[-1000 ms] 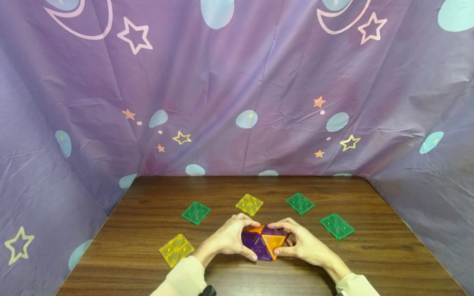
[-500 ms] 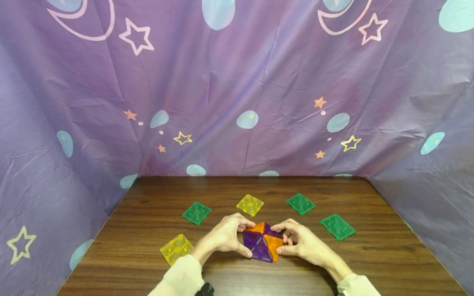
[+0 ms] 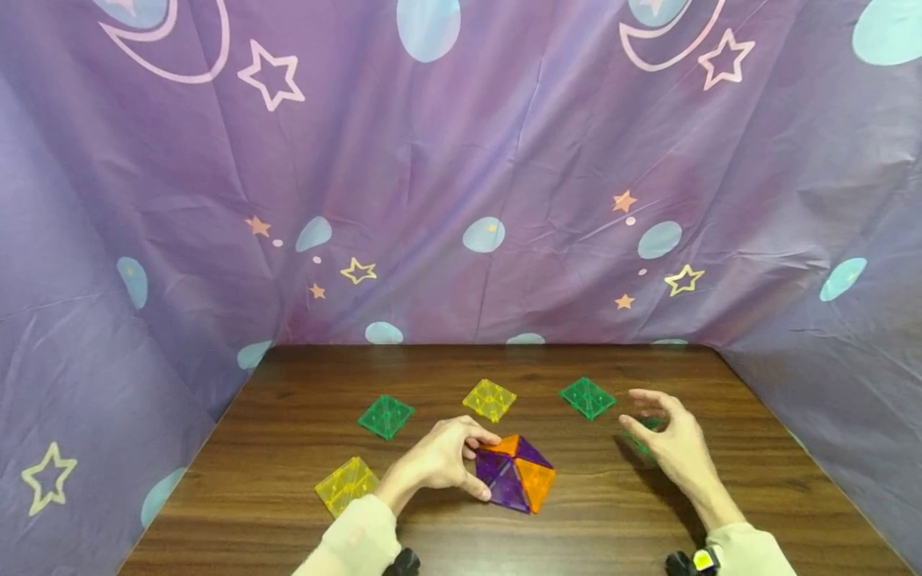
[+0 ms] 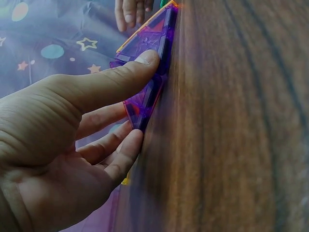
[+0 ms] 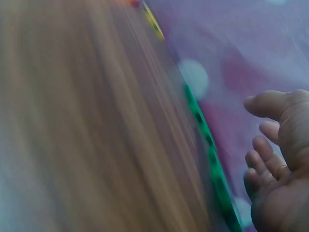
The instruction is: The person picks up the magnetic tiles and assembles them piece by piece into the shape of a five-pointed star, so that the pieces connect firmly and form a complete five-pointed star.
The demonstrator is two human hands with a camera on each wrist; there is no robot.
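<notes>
A low dome of purple and orange triangular magnetic tiles (image 3: 535, 480) sits on the table at front centre. My left hand (image 3: 439, 458) holds its left side, thumb in front and fingers behind. Up close in the left wrist view, the thumb of the left hand (image 4: 72, 111) lies along a purple tile (image 4: 140, 43). Off to the right, my right hand (image 3: 673, 436) hovers over a green magnetic tile (image 3: 641, 446), which it mostly covers. Its fingers are spread apart, with nothing between them. In the right wrist view a green tile (image 5: 212, 159) lies beside that hand (image 5: 285, 164).
Other flat tiles lie around the dome: a green one (image 3: 587, 398) at back right, a yellow one (image 3: 490, 400) behind, a green one (image 3: 386, 417) at left. A second yellow tile (image 3: 342, 484) is near the left forearm. A patterned purple cloth (image 3: 461, 176) encloses the wooden table (image 3: 591, 536).
My right hand has let go of the dome and moved right, to above the green tile. The left hand stays on the dome, which sits nearly where it was.
</notes>
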